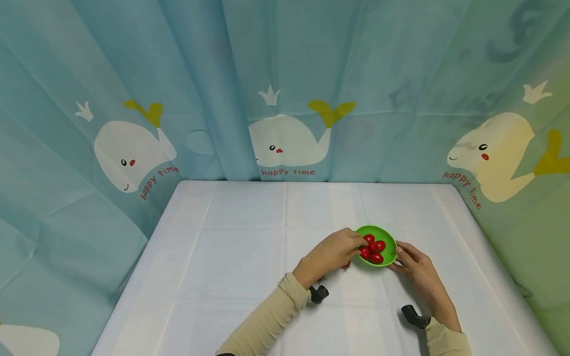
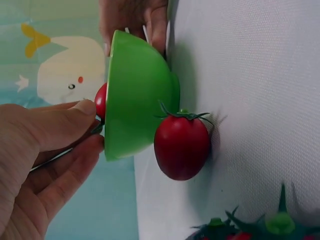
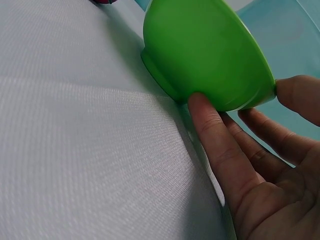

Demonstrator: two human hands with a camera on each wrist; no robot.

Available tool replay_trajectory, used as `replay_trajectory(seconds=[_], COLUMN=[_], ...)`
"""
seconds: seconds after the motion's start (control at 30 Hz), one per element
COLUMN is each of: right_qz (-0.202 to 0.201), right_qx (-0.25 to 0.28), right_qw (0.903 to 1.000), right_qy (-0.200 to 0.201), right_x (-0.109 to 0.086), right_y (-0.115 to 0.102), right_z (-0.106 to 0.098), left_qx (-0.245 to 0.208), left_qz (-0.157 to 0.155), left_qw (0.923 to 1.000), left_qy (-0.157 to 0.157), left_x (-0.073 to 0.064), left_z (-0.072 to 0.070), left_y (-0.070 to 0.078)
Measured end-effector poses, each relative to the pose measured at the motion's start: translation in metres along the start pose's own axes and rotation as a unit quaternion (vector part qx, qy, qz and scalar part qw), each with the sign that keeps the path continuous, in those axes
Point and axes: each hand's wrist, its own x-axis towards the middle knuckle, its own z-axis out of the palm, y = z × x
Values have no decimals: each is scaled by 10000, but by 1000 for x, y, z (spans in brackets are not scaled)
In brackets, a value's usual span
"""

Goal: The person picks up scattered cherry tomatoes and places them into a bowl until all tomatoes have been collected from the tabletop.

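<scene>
A green bowl [image 1: 389,251] with several small red tomatoes [image 1: 376,258] in it stands on the white-covered table. My right hand [image 1: 417,271] holds its right side, the thumb at the rim and the fingers against the lower wall, as the right wrist view shows. At the opposite rim, my left hand [image 1: 335,251] pinches a tomato [image 2: 101,101] between thumb and fingers; part of that tomato hides behind the bowl's wall. Beside the bowl lies another tomato [image 2: 182,147] with a green stem, mostly covered by the left hand in the head view.
More stemmed tomatoes [image 2: 280,225] lie at the lower edge of the left wrist view. The white tabletop [image 1: 240,237] ends at a blue curtain [image 1: 285,64] printed with whales at the back and sides. Black wrist mounts [image 1: 414,316] sit at the sleeves.
</scene>
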Motion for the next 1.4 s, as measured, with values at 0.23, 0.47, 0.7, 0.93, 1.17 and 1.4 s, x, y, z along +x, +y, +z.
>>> replay_trajectory(seconds=[0.23,0.47,0.7,0.93,1.17,1.4], right_qz=[32,59,46,-1,-26,-68], right_qx=[1,21,28,16,82,136], right_qw=[10000,10000,10000,10000,10000,9999], right_qy=[33,22,48,46,41,56], right_x=[0,0,1,1,2,1], right_y=[0,0,1,2,1,1], right_z=[0,0,0,1,1,1], left_qx=[-426,-671,-1124,-1738,-2226,-2177], left_qz=[-176,-479,-548,-723,-990,-1017], left_qw=[9988,9965,9921,9819,9696,9705], left_qy=[160,155,126,190,209,219], left_x=[-15,-30,-45,-60,-76,-89], left_z=[-4,-5,-8,-6,-7,-5], left_y=[-6,-11,-14,-22,-29,-34])
